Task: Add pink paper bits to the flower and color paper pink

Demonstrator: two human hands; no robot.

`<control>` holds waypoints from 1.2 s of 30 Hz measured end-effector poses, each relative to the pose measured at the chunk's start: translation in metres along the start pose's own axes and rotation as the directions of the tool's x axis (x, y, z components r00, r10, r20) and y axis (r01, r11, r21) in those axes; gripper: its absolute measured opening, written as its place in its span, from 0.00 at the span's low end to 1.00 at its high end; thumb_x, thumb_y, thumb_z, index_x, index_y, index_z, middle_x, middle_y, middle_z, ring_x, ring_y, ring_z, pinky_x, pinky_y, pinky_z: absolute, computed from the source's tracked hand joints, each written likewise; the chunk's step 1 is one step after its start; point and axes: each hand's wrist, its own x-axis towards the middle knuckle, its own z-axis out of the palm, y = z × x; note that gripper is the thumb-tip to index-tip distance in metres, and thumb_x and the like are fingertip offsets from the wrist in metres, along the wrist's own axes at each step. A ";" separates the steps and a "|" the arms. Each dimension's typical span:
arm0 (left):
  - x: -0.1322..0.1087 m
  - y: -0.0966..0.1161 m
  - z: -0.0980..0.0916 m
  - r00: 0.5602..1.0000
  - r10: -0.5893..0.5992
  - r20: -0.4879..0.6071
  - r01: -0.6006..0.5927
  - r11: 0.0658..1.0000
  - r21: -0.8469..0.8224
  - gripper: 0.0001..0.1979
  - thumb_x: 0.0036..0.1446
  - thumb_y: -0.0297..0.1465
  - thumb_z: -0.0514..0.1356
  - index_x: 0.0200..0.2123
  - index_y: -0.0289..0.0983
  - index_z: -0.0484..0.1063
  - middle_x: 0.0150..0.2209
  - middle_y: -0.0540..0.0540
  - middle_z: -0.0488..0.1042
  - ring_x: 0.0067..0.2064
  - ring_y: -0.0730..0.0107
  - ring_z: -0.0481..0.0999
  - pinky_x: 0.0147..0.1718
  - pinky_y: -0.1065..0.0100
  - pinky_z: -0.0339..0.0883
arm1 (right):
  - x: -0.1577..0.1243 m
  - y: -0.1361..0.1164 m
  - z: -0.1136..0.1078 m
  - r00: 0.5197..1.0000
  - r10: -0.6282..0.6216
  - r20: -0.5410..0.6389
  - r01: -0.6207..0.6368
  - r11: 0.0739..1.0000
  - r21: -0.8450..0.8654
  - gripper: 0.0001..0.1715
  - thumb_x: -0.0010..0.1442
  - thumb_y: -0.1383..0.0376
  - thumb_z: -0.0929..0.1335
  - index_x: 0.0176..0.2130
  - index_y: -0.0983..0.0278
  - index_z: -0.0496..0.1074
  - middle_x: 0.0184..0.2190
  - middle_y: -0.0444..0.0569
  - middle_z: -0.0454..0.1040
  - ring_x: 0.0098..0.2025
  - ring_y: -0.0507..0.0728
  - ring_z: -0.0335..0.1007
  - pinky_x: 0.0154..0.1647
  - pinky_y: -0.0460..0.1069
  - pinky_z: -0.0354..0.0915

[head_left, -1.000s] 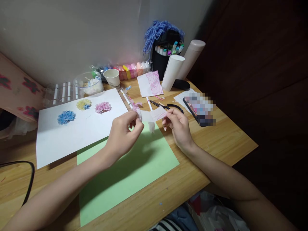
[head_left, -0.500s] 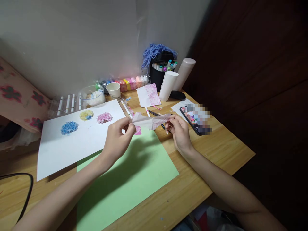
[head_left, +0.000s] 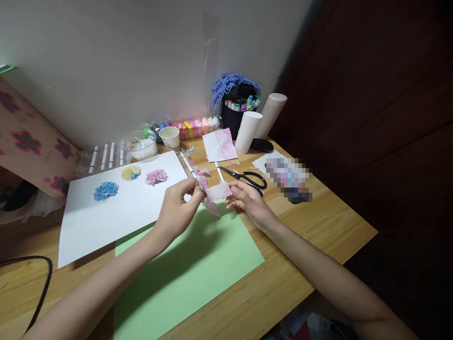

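Note:
My left hand (head_left: 179, 205) pinches the left end of a thin strip of pink-streaked tissue paper (head_left: 217, 191), with a loose flap hanging below. At the strip's right end, my right hand (head_left: 254, 207) holds it between thumb and forefinger, the other fingers loosely curled. Both hands are above the far edge of a green sheet (head_left: 198, 264). Just behind them lie black-handled scissors (head_left: 247, 178), a white marker (head_left: 220, 172) and pink-coloured paper scraps (head_left: 203, 175).
To the left, a white sheet (head_left: 106, 224) bears blue, yellow and pink paper clusters. Along the back are a clear bowl (head_left: 139, 147), a paper cup (head_left: 170, 138), a marker case (head_left: 231, 118) and a white roll (head_left: 248, 133). A blurred phone (head_left: 292, 189) lies at the right.
My hands have come closer together, the right one moving left and slightly down. The tissue strip, stretched out before, is now shorter between them, with a flap drooping.

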 end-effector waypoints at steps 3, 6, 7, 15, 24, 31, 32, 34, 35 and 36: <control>-0.001 0.000 0.002 0.998 0.021 0.051 -0.020 1.000 -0.014 0.12 0.55 0.29 0.50 0.22 0.36 0.66 0.24 0.51 0.72 0.29 0.72 0.71 0.31 0.70 0.62 | 0.000 0.005 0.006 0.997 0.059 0.057 -0.059 0.998 -0.006 0.18 0.50 0.55 0.73 0.33 0.66 0.72 0.27 0.45 0.73 0.27 0.49 0.69 0.28 0.44 0.67; -0.002 0.001 0.003 0.996 0.043 0.082 -0.043 0.999 -0.002 0.12 0.56 0.29 0.50 0.21 0.36 0.66 0.24 0.50 0.72 0.29 0.71 0.71 0.30 0.70 0.63 | 0.002 0.010 0.008 0.998 0.061 0.024 -0.061 0.998 -0.018 0.16 0.49 0.56 0.73 0.31 0.67 0.72 0.25 0.44 0.73 0.24 0.48 0.67 0.25 0.43 0.65; -0.002 0.001 0.002 0.996 0.044 0.080 -0.044 0.999 0.001 0.12 0.56 0.29 0.50 0.21 0.36 0.66 0.24 0.50 0.72 0.29 0.71 0.70 0.30 0.70 0.63 | 0.003 0.011 0.008 0.998 0.062 0.006 -0.062 0.998 -0.015 0.16 0.49 0.57 0.74 0.30 0.67 0.72 0.24 0.44 0.73 0.24 0.48 0.66 0.24 0.43 0.65; 0.004 -0.003 -0.006 0.991 0.037 -0.130 -0.044 0.997 -0.055 0.11 0.54 0.28 0.51 0.20 0.37 0.66 0.22 0.51 0.70 0.28 0.72 0.69 0.30 0.71 0.61 | 0.004 0.006 0.004 0.992 0.017 -0.126 -0.002 0.993 0.121 0.13 0.50 0.59 0.72 0.31 0.65 0.71 0.24 0.42 0.71 0.25 0.48 0.66 0.25 0.43 0.64; 0.008 -0.008 -0.005 0.982 -0.009 -0.190 -0.006 0.997 -0.082 0.11 0.51 0.28 0.51 0.18 0.38 0.65 0.21 0.52 0.69 0.27 0.72 0.69 0.29 0.71 0.62 | 0.003 0.001 0.003 0.963 -0.131 -0.237 0.169 0.974 0.149 0.09 0.51 0.62 0.70 0.29 0.63 0.65 0.24 0.40 0.67 0.24 0.48 0.62 0.22 0.43 0.62; 0.011 -0.013 -0.006 0.975 -0.051 -0.215 0.024 0.992 -0.126 0.11 0.49 0.28 0.51 0.18 0.38 0.65 0.20 0.51 0.69 0.26 0.72 0.69 0.29 0.71 0.62 | 0.006 -0.004 -0.003 0.918 -0.215 -0.333 0.276 0.950 0.146 0.07 0.51 0.62 0.68 0.28 0.62 0.66 0.25 0.42 0.69 0.23 0.49 0.62 0.22 0.45 0.62; 0.012 -0.013 -0.006 0.974 -0.055 -0.219 0.027 0.991 -0.129 0.11 0.49 0.28 0.51 0.17 0.38 0.65 0.20 0.52 0.69 0.26 0.72 0.69 0.29 0.71 0.62 | 0.006 -0.005 -0.005 0.912 -0.219 -0.345 0.286 0.945 0.155 0.07 0.51 0.62 0.68 0.28 0.62 0.66 0.24 0.42 0.68 0.23 0.49 0.62 0.22 0.45 0.62; 0.012 -0.013 -0.006 0.971 -0.063 -0.231 0.031 0.990 -0.137 0.11 0.49 0.28 0.51 0.17 0.38 0.64 0.19 0.52 0.68 0.26 0.72 0.68 0.28 0.71 0.62 | 0.007 -0.007 -0.007 0.903 -0.220 -0.369 0.302 0.936 0.182 0.07 0.51 0.63 0.68 0.27 0.62 0.66 0.22 0.42 0.67 0.23 0.49 0.62 0.22 0.44 0.62; 0.013 -0.013 -0.006 0.970 -0.065 -0.236 0.032 0.989 -0.142 0.11 0.49 0.28 0.51 0.17 0.38 0.64 0.19 0.52 0.68 0.26 0.73 0.68 0.27 0.71 0.62 | 0.007 -0.008 -0.008 0.898 -0.219 -0.381 0.308 0.932 0.191 0.07 0.51 0.63 0.68 0.27 0.62 0.65 0.22 0.41 0.66 0.23 0.49 0.62 0.22 0.44 0.61; 0.013 -0.013 -0.006 0.968 -0.067 -0.240 0.032 0.989 -0.147 0.11 0.49 0.27 0.51 0.16 0.38 0.63 0.19 0.52 0.67 0.25 0.73 0.68 0.27 0.72 0.62 | 0.008 -0.009 -0.008 0.895 -0.219 -0.389 0.313 0.929 0.196 0.08 0.51 0.63 0.68 0.27 0.62 0.65 0.21 0.41 0.66 0.23 0.49 0.61 0.22 0.44 0.61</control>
